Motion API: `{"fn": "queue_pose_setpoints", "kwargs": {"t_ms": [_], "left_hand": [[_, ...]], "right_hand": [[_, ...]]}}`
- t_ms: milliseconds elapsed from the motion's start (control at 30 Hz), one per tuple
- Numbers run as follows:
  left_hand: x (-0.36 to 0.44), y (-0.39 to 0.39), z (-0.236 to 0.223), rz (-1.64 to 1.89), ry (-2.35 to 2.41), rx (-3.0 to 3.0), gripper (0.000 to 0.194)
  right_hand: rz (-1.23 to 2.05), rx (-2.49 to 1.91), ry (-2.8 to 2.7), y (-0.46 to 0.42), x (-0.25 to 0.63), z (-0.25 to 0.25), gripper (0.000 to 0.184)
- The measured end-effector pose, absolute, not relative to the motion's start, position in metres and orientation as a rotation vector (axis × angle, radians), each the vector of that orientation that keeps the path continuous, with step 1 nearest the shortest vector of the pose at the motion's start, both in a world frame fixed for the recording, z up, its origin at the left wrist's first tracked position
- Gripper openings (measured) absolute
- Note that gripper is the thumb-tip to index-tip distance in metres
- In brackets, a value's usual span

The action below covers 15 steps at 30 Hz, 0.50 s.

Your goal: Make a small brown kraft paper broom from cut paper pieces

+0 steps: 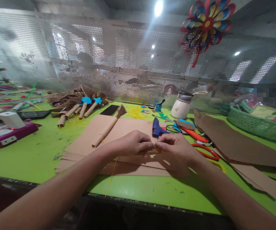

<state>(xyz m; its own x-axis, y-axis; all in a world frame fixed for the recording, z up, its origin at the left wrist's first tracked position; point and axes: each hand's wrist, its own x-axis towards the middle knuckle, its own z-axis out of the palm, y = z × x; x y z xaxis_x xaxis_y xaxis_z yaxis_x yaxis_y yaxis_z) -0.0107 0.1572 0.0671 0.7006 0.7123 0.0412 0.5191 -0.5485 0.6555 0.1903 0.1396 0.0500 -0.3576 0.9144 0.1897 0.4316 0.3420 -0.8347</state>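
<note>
My left hand (139, 142) and my right hand (172, 143) meet over a stack of brown paper sheets (85, 134). The fingers of both are pinched around a small brown piece, apparently paper, mostly hidden by the fingertips. A rolled brown paper handle with a fringed end (106, 129) lies on the sheets, left of my hands. Yellow string (113, 172) trails from the stack over the table edge. Just beyond my right hand sits a blue glue gun (157, 127). Red-handled scissors (206, 150) lie right of that hand.
Several paper fans with blue cutouts (86, 100) lie at back left. A purple power strip (13, 135) stands left, a phone (109, 110) behind the sheets. A white jar (181, 107), brown paper strips (224, 143) and a green basket (255, 126) are right. A perforated screen (128, 57) borders the table.
</note>
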Motion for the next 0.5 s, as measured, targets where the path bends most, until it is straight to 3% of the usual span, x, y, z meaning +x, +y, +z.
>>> {"fn": "queue_pose_setpoints", "kwargs": {"t_ms": [233, 500], "left_hand": [[-0.0096, 0.1542, 0.0664, 0.405, 0.92, 2.305, 0.033], [-0.012, 0.1571, 0.0621, 0.419, 0.927, 2.306, 0.029]], "right_hand": [[1.156, -1.121, -1.909, 0.1421, 0.1962, 0.0479, 0.017], [0.826, -1.152, -2.006, 0.1416, 0.196, 0.0527, 0.011]]}}
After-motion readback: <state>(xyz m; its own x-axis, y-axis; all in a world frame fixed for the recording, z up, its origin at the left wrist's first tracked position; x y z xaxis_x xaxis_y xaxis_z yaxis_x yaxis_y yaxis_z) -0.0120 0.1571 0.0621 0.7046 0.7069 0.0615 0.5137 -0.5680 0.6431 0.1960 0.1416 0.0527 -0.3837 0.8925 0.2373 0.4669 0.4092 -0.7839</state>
